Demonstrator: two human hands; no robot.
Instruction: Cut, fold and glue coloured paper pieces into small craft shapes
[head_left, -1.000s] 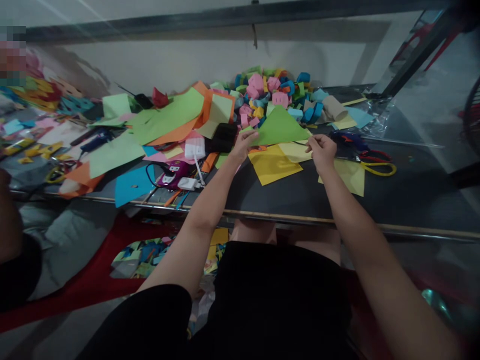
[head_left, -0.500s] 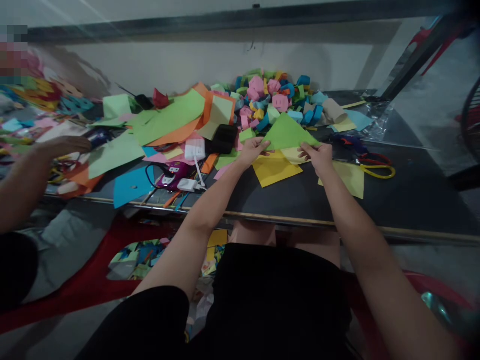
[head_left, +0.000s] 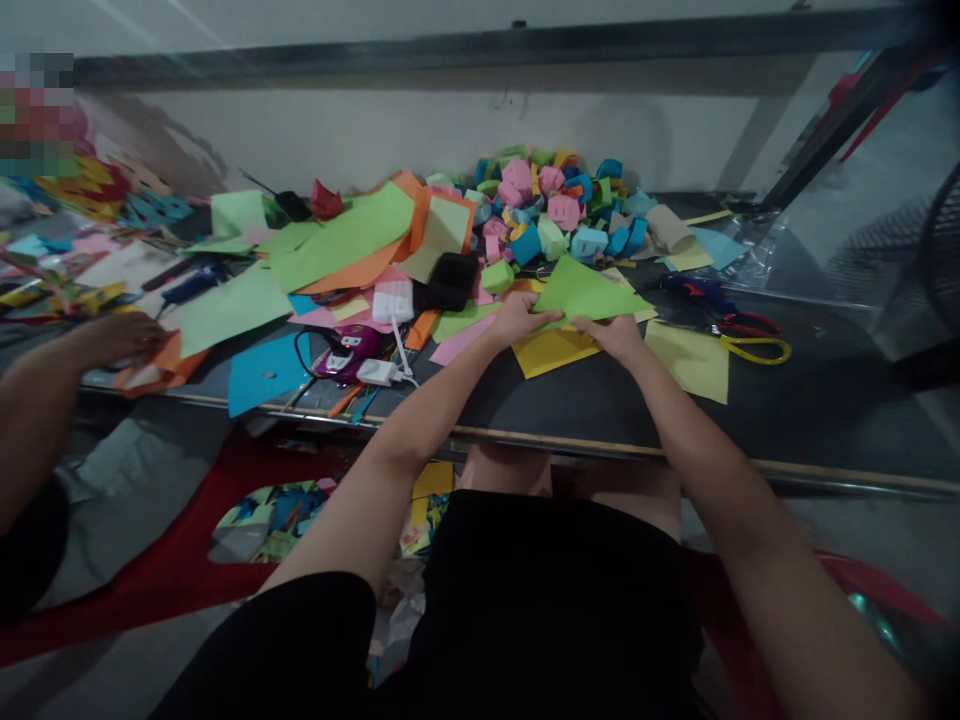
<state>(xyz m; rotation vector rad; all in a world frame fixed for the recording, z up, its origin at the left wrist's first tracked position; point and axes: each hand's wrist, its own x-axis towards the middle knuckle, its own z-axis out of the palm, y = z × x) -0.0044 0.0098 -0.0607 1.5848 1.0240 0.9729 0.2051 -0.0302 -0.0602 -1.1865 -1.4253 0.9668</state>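
Note:
A green sheet of paper (head_left: 589, 288), folded into a triangle, lies between my two hands. My left hand (head_left: 525, 318) is closed on its lower left edge. Along the bottom edge, my right hand (head_left: 615, 332) pinches the same paper, close to the left thumb. Beneath the triangle is a yellow-orange sheet (head_left: 551, 352), partly covered. A pale yellow sheet (head_left: 690, 360) rests just right of my right hand. Behind the green paper stands a pile of small folded paper pieces (head_left: 562, 210) in pink, blue, green and yellow.
Scissors with red and yellow handles (head_left: 754, 338) lie to the right. At left are a purple power strip (head_left: 349, 352), a black box (head_left: 450, 280), a blue sheet (head_left: 266, 370) and large green sheets (head_left: 345, 235). Another person's hand (head_left: 131, 340) handles orange paper at the far left.
Both my hands have come closer together and slightly lower along the green paper's bottom edge. The other person's hand has moved down onto the orange paper.

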